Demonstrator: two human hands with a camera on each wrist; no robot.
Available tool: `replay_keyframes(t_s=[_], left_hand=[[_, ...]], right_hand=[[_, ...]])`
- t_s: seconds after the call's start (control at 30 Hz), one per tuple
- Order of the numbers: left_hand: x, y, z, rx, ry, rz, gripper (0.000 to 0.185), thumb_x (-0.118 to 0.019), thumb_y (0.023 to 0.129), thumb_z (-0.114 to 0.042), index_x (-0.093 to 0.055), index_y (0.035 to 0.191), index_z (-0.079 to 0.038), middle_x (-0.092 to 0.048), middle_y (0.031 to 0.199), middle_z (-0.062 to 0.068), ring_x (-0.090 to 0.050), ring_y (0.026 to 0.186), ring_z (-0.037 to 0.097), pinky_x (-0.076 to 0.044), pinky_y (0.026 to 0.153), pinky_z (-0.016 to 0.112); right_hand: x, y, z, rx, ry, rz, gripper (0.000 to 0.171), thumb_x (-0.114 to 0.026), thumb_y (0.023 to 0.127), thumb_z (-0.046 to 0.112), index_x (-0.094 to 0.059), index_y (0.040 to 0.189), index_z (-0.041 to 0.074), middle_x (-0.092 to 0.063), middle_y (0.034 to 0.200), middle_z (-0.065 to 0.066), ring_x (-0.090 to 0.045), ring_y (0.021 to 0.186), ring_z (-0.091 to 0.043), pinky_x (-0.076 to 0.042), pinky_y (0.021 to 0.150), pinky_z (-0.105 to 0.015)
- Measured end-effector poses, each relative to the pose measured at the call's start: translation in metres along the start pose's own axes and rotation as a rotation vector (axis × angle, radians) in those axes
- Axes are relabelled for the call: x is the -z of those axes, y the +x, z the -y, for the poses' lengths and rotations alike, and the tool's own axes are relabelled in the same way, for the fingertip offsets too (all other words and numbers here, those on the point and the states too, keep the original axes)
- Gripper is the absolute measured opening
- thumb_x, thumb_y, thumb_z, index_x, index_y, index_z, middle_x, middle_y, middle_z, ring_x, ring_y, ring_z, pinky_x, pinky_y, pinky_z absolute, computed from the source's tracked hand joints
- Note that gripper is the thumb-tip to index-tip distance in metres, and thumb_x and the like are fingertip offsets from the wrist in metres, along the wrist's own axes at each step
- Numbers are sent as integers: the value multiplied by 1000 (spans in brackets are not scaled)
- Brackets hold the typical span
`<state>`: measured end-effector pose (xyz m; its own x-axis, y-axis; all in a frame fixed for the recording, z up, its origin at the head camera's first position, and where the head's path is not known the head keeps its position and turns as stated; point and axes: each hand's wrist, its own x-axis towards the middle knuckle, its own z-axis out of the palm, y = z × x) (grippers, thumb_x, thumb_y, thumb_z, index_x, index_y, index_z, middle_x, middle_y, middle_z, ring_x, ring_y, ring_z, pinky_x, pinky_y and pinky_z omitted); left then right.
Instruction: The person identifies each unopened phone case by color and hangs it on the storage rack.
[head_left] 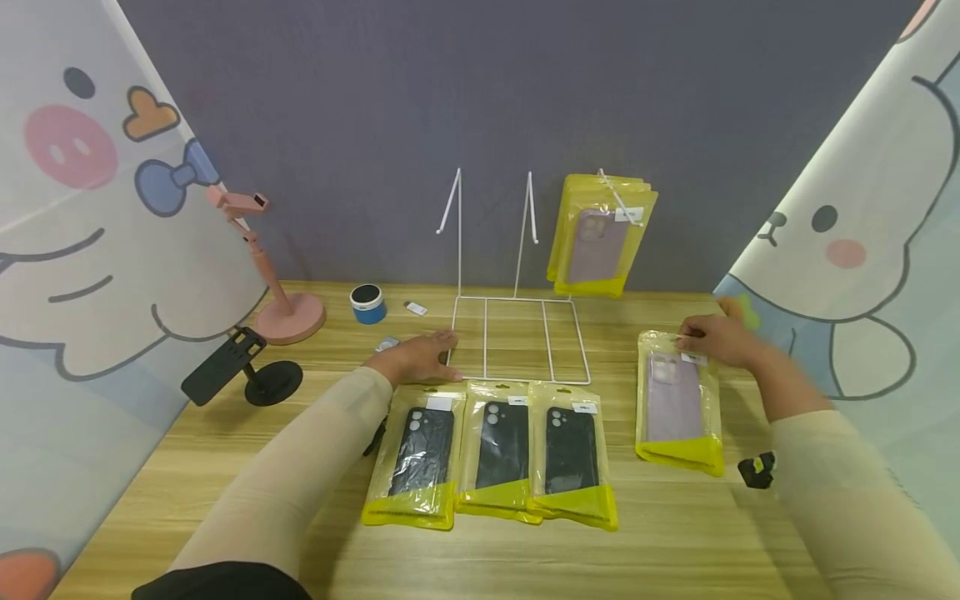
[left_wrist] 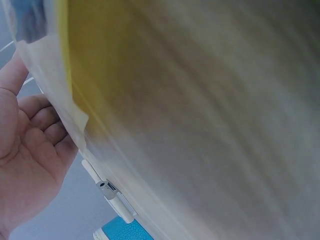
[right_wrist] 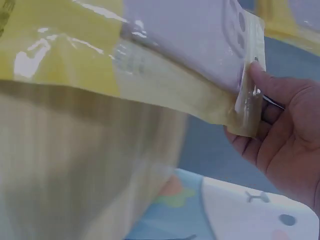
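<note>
My right hand [head_left: 720,340] pinches the top edge of a clear and yellow bag with a lilac phone case [head_left: 673,400] in it. In the right wrist view, the thumb presses the front of this bagged phone case [right_wrist: 185,45] and the fingers lie behind. My left hand [head_left: 420,357], fingers loosely bent, rests at the left front corner of a white wire rack [head_left: 517,381]. Just in front of it lie three bagged black phone cases [head_left: 422,450] in a row. More bagged lilac cases [head_left: 596,250] hang on the rack's right hook.
Two other rack hooks [head_left: 450,204] carry nothing. Left of the rack are a blue round jar [head_left: 368,305], a small white USB stick [head_left: 416,308], a pink stand [head_left: 288,318] and a black phone stand [head_left: 273,383]. Cartoon-printed cloths [head_left: 847,275] border both sides of the table.
</note>
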<state>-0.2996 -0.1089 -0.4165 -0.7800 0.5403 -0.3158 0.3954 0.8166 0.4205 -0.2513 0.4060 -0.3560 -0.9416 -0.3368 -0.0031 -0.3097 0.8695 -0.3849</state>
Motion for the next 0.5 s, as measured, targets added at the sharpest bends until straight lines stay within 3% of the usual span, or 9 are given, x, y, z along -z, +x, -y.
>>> replay_keyframes(t_s=[0.17, 0.2, 0.5], left_hand=[[0, 1, 0, 5, -1, 2, 91, -64, 90, -55, -19, 158, -14, -6, 166, 6, -8, 153, 27, -15, 123, 48], [0, 1, 0, 5, -3, 3, 91, -64, 90, -55, -19, 158, -14, -6, 166, 6, -8, 153, 28, -15, 123, 48], [-1, 2, 1, 19, -3, 8, 92, -63, 89, -57, -18, 159, -17, -5, 166, 4, -8, 153, 27, -16, 122, 49]], right_hand=[[22, -1, 24, 3, -9, -61, 14, -61, 98, 20, -65, 93, 7, -58, 76, 0, -45, 63, -7, -42, 67, -30], [26, -2, 29, -3, -4, -60, 16, -61, 99, 22, -65, 95, 7, -60, 79, -2, -46, 66, -8, -39, 60, -28], [61, -4, 82, -73, 33, -61, 29, -57, 99, 40, -65, 104, 13, -63, 94, -5, -52, 82, -20, -43, 68, -31]])
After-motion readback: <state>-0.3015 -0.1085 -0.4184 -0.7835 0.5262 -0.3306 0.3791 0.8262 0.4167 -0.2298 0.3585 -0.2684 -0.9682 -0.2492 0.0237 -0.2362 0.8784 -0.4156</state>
